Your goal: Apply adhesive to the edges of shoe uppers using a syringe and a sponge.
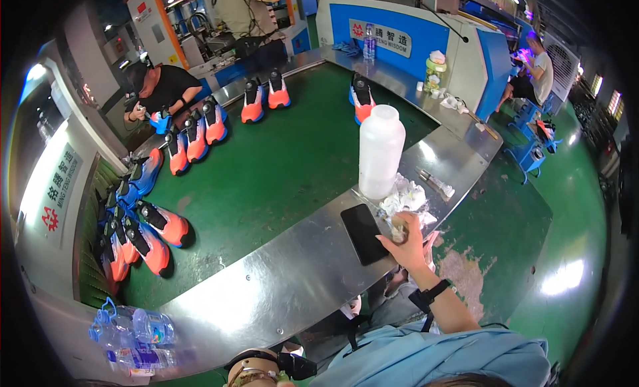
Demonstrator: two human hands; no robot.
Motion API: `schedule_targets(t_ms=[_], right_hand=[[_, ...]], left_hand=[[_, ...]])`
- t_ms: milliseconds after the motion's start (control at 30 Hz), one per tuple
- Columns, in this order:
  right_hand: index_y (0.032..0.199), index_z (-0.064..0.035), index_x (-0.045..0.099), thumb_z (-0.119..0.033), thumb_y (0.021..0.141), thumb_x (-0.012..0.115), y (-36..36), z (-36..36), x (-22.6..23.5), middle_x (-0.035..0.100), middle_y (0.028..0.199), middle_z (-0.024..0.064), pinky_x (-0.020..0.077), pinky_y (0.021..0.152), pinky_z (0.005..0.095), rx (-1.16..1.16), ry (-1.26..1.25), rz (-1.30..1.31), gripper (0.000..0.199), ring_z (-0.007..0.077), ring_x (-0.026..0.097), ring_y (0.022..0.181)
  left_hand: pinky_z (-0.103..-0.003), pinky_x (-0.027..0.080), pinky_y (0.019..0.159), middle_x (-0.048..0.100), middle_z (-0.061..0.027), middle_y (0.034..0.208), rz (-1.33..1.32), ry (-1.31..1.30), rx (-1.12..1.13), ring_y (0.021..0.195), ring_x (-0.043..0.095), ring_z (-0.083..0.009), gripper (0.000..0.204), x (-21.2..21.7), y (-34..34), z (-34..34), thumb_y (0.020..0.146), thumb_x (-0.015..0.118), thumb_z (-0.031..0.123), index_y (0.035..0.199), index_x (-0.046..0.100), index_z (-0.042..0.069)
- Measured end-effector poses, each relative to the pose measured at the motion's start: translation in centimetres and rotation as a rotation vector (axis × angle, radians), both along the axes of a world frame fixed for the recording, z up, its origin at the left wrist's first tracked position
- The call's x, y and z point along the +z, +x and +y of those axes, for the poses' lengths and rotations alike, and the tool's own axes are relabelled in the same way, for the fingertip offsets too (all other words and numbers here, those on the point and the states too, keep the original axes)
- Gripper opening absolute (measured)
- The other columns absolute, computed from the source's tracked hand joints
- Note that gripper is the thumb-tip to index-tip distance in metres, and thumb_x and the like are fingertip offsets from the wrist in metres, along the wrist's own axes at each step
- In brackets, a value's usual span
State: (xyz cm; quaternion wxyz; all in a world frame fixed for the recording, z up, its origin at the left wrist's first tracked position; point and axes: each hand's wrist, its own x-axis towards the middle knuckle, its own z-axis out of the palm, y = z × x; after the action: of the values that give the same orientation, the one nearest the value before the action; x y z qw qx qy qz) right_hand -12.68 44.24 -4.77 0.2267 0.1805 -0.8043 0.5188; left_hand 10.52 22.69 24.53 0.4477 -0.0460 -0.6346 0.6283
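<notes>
My right hand (409,247), with a black band on the wrist, is curled at the metal ledge, its thumb by the right edge of a black phone (364,234). Its fingers are bent together beside crumpled white tissue (406,195); what they hold, if anything, I cannot make out. A tall white plastic bottle (381,150) stands behind the phone, with a small clear tube-like bottle (436,184) lying to its right. At the lower edge only part of my left hand (253,375) and a bracelet show; its fingers are hidden.
Orange, white and blue sneakers (152,244) line the green belt's left and far sides; one sneaker (361,97) is nearer the right. Clear water bottles (143,330) lie at lower left. A co-worker (163,87) handles a blue shoe at left; another person (536,70) sits at far right.
</notes>
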Motion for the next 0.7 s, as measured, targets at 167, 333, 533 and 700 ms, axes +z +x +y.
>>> schedule_targets(t_ms=[167,333,533,700], right_hand=[[0.115,-0.0064,0.048,-0.010,0.061,0.080,-1.1,-0.3,-0.2,0.048,0.112,0.0154,0.0427,0.087,0.0378,-0.032,0.089,0.017,0.063,0.0336,0.049,0.104],[0.118,-0.0074,0.047,-0.009,0.061,0.079,-1.2,-0.5,0.8,0.048,0.114,0.0144,0.0430,0.088,0.0376,-0.013,0.103,0.003,0.065,0.0329,0.050,0.104],[0.117,-0.0089,0.049,-0.010,0.066,0.077,-1.3,-0.8,0.5,0.050,0.112,0.0135,0.0458,0.083,0.0367,-0.034,0.044,0.009,0.059,0.0316,0.054,0.100],[0.117,-0.0094,0.049,-0.009,0.068,0.075,-1.1,-0.4,0.2,0.052,0.110,0.0132,0.0467,0.082,0.0357,-0.063,0.064,0.029,0.056,0.0310,0.055,0.099]], left_hand=[[-0.051,0.005,0.107,0.004,-0.0187,0.146,-1.084,1.342,-1.748,0.135,0.005,-0.0298,0.094,-8.4,-6.3,-2.3,0.078,0.051,0.063,0.141,0.005,0.010],[-0.049,0.012,0.110,0.037,-0.0181,0.140,-0.693,1.944,-0.449,0.132,0.032,-0.0297,0.063,-21.5,-4.4,-5.3,0.084,0.056,0.021,0.137,0.031,0.000],[-0.051,0.013,0.109,0.043,-0.0132,0.137,-0.590,1.662,-0.006,0.132,0.032,-0.0291,0.053,-29.2,0.3,-7.6,0.085,0.055,0.021,0.133,0.041,0.005],[-0.050,0.015,0.109,0.044,-0.0102,0.137,-0.571,1.704,0.109,0.132,0.033,-0.0271,0.044,-29.1,-1.8,-6.6,0.087,0.051,0.024,0.129,0.049,0.011]])
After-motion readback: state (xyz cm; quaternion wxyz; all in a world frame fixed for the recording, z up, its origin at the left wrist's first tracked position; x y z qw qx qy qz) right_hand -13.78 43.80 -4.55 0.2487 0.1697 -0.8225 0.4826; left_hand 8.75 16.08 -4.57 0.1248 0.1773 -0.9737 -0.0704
